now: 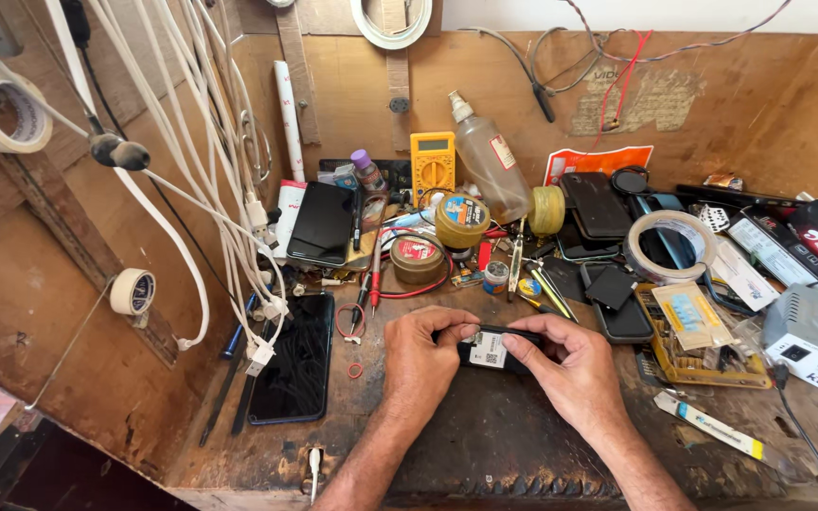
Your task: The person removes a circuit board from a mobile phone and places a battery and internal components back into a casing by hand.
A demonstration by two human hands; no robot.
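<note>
Lower centre of frame: small black phone [492, 352], flat on the dark worn mat [513, 445], white sticker on its back, mostly covered by both hands.
Left hand [425, 352]: fingers curled together, clamped on the phone's left end; thumb on top.
Right hand [572, 367]: fingers closed on the phone's right end, pinching a thin black strip [511, 331] along its upper edge.
Just left: red rubber band [355, 370] on the bench; large dark phone [297, 369] lying face up beside it.
Behind the hands: red and black probe leads [376, 274], two round tins [439, 237], tweezers [516, 265], all crowding the upper edge of the mat.
Upper centre: yellow multimeter [433, 163], clear plastic bottle [489, 161] leaning on the back wall.
Right of frame: tape roll [670, 246], black phone parts [613, 284], yellow tray [702, 350], grey bench unit [816, 336].
Left of frame: white cables [191, 161] hanging over the wooden wall, reaching down near the large phone.
Lower right: white tube [707, 426], well apart from the hands.
</note>
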